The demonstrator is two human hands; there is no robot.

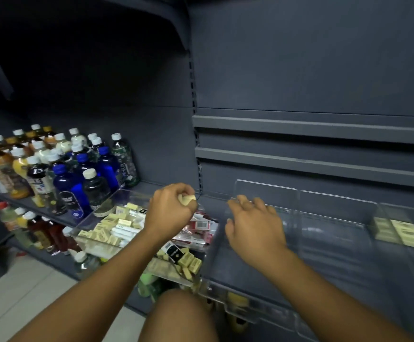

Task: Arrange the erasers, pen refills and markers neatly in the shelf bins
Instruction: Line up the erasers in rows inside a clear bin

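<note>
My left hand (170, 212) is curled around a cream eraser (187, 199), held above a clear bin (94, 219) heaped with loose cream erasers (112, 229) and red-and-white refill packs (198, 227). My right hand (252, 224) hovers with loosely spread fingers over an adjoining clear bin (297, 201) and holds nothing. Far right, a few erasers (397, 230) lie stacked in neat rows in another clear compartment. No markers can be made out.
Rows of drink bottles (60, 166) crowd the shelf to the left, with more bottles (35, 230) on the shelf below. Grey shelf rails (312, 128) run across the back panel. My knee (183, 317) is close under the bins. Pale floor tiles (16, 299) lie lower left.
</note>
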